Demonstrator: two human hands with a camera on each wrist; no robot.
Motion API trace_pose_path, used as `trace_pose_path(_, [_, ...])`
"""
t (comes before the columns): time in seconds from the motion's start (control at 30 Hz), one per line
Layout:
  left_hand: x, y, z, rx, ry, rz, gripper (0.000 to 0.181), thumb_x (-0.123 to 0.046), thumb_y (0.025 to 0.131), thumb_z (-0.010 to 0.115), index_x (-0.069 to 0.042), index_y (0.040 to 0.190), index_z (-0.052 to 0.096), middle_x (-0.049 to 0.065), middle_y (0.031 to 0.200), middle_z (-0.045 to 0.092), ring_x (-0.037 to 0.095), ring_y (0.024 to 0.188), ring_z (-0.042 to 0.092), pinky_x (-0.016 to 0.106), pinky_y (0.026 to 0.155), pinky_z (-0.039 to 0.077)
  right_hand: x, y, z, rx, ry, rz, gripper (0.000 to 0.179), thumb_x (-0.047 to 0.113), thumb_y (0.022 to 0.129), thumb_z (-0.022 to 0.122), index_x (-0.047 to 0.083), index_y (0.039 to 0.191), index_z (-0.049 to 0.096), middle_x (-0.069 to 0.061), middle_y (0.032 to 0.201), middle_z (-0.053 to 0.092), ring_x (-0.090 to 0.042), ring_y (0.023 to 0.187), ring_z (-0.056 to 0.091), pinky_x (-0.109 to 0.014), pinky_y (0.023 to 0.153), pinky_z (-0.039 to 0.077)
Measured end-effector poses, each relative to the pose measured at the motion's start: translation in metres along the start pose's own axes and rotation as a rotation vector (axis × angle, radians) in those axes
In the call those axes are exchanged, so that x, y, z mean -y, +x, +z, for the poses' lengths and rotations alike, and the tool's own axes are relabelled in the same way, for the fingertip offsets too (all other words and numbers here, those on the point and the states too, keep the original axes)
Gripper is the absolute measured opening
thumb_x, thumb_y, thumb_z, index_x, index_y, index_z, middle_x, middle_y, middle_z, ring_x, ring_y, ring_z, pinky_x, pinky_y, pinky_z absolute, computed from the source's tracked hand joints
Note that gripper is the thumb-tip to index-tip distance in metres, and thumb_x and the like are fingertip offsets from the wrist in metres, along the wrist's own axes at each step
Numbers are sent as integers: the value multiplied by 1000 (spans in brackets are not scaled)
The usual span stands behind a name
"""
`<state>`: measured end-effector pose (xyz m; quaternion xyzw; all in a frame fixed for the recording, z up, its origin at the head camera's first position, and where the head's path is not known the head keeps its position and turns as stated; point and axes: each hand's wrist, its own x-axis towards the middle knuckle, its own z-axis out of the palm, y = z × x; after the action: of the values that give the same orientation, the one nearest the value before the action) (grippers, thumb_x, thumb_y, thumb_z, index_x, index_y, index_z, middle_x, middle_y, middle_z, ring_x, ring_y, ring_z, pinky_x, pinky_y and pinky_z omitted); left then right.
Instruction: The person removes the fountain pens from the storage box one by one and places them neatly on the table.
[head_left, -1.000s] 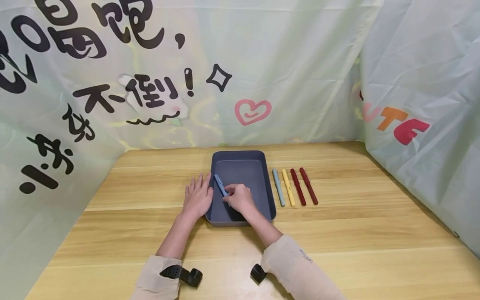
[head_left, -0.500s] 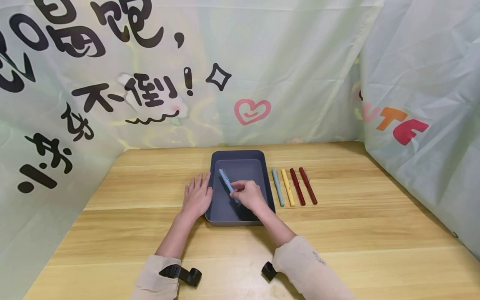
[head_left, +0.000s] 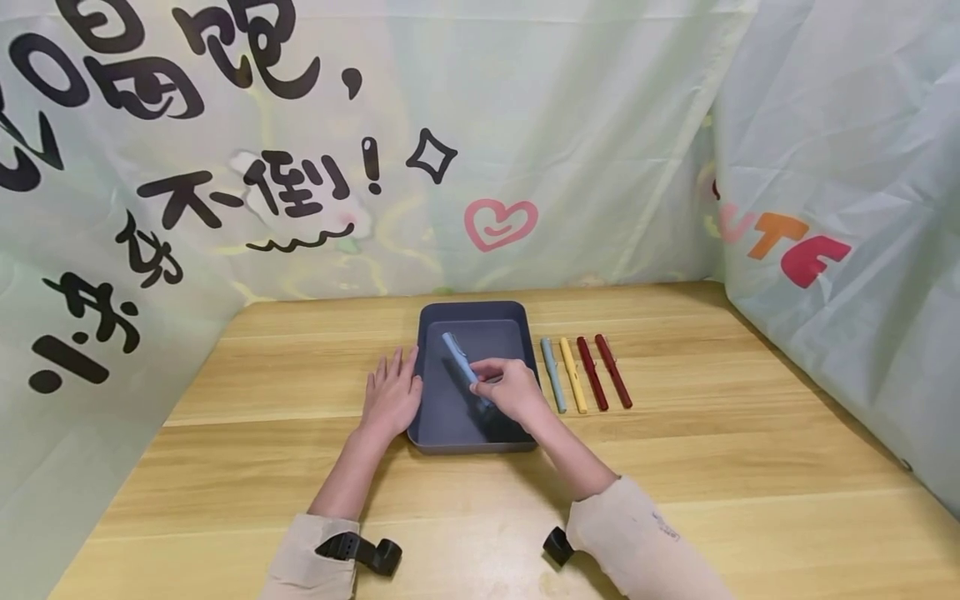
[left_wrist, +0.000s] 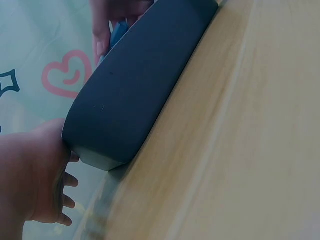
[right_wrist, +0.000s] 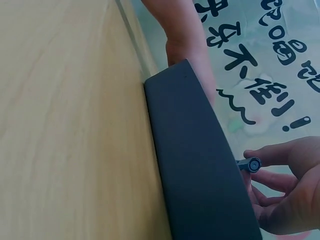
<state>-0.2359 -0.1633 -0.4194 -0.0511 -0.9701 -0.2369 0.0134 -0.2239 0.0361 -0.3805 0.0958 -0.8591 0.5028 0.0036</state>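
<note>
Over the dark blue-grey tray (head_left: 450, 433), my right hand (head_left: 513, 390) pinches a light blue pen (head_left: 460, 357) between thumb and fingers. The pen slants, its clip end pointing to the far left. In the right wrist view the round end of the pen (right_wrist: 254, 165) pokes out beside the fingers. My left hand (head_left: 392, 396) lies with straight, spread fingers against the tray's left side. In the left wrist view that hand (left_wrist: 40, 172) touches the tray's corner. The tray wall (left_wrist: 125, 90) hides most of the pen there.
Right of the tray, a row of pens lies on the wooden table (head_left: 712, 433): a pale blue pen (head_left: 553, 375), a yellow pen (head_left: 573, 375), a dark red pen (head_left: 592, 373) and another dark red pen (head_left: 614, 372). Printed cloth (head_left: 600, 167) hangs behind and at the sides.
My right hand has lifted the blue pen from the tray's left part and carried it to the right. The left hand stays by the tray.
</note>
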Motion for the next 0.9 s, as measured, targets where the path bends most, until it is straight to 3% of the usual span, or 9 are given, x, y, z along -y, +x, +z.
trace_pose_path(0.37, [2, 0, 1, 1, -8, -5, 52, -26, 99, 29, -16, 149, 16, 16, 151, 10, 39, 135, 3, 57, 105, 3, 2, -8, -10, -8, 68, -17, 27, -2, 77, 70, 1, 103, 69, -4, 80, 66, -19, 73, 63, -28, 60, 51])
trace_pose_path(0.9, [1, 0, 1, -1, -13, -1, 52, -25, 99, 28, -15, 149, 16, 16, 151, 10, 40, 135, 4, 57, 105, 3, -8, -12, -33, -22, 74, -16, 29, -2, 79, 68, -2, 108, 66, -8, 86, 66, -20, 77, 63, -28, 62, 52])
